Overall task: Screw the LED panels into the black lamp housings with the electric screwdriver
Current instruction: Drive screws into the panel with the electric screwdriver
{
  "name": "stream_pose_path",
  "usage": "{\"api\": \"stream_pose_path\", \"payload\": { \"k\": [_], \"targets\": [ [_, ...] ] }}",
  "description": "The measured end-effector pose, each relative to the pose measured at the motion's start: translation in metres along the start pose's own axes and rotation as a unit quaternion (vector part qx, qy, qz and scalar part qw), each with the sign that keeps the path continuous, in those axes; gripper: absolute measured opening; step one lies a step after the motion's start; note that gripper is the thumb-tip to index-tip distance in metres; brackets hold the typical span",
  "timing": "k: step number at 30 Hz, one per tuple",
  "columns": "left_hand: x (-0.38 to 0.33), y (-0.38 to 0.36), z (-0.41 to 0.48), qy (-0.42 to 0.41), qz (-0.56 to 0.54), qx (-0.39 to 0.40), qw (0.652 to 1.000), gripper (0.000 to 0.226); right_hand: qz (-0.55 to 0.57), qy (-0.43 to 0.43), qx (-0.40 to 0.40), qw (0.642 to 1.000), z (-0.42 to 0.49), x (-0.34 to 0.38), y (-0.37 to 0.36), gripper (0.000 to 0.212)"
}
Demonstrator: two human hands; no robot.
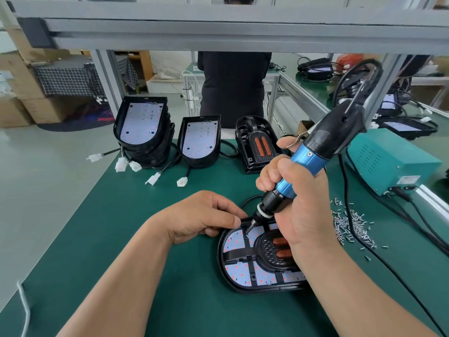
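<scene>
A black lamp housing [224, 266] lies flat on the green mat, with a white LED panel [237, 271] and a black frame inside it. My right hand [298, 215] grips the blue and black electric screwdriver [308, 156], tilted, with its bit tip on the panel near the housing's far left rim. My left hand [206, 217] rests at that rim, its fingers curled and its thumb and fingertip pinched right beside the bit. What they pinch is too small to see.
Two stacks of housings with panels [143, 127] [200, 139] and a black frame part [257, 142] stand at the back. Loose screws [352, 224] lie to the right. A teal power box [388, 161] with cables sits far right. A person stands behind the bench.
</scene>
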State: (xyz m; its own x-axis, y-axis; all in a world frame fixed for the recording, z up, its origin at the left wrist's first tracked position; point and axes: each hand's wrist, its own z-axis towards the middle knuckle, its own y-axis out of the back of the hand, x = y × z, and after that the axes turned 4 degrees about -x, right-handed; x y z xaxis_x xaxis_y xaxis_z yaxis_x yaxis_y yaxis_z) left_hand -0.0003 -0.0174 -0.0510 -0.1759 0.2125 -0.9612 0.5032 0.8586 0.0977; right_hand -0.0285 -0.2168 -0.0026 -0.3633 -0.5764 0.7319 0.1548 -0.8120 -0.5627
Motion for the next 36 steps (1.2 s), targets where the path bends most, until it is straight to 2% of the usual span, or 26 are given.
{"api": "stream_pose_path", "payload": {
  "k": [9, 15, 20, 25, 31, 36],
  "targets": [
    [-0.001, -0.001, 0.000, -0.030, -0.057, 0.012, 0.998, 0.028, 0.071, 0.012, -0.032, 0.997, 0.008, 0.005, 0.009, 0.023],
    [-0.002, -0.005, 0.000, -0.046, -0.039, 0.022, 0.998, 0.030, 0.137, 0.001, -0.075, 0.988, 0.016, 0.009, 0.020, 0.016],
    [-0.004, -0.011, 0.001, -0.042, -0.014, 0.025, 0.999, 0.041, 0.164, 0.008, -0.098, 0.982, 0.019, 0.012, 0.023, 0.014],
    [-0.004, -0.016, 0.002, -0.051, -0.013, 0.010, 0.999, 0.035, 0.165, 0.006, -0.103, 0.981, 0.018, 0.012, 0.023, 0.014],
    [-0.005, -0.019, 0.001, -0.066, -0.027, -0.013, 0.997, 0.015, 0.161, 0.007, -0.106, 0.981, 0.018, 0.011, 0.024, 0.013],
    [-0.007, -0.020, 0.001, -0.065, -0.016, -0.030, 0.997, 0.013, 0.153, 0.010, -0.109, 0.982, 0.018, 0.009, 0.025, 0.014]
  ]
}}
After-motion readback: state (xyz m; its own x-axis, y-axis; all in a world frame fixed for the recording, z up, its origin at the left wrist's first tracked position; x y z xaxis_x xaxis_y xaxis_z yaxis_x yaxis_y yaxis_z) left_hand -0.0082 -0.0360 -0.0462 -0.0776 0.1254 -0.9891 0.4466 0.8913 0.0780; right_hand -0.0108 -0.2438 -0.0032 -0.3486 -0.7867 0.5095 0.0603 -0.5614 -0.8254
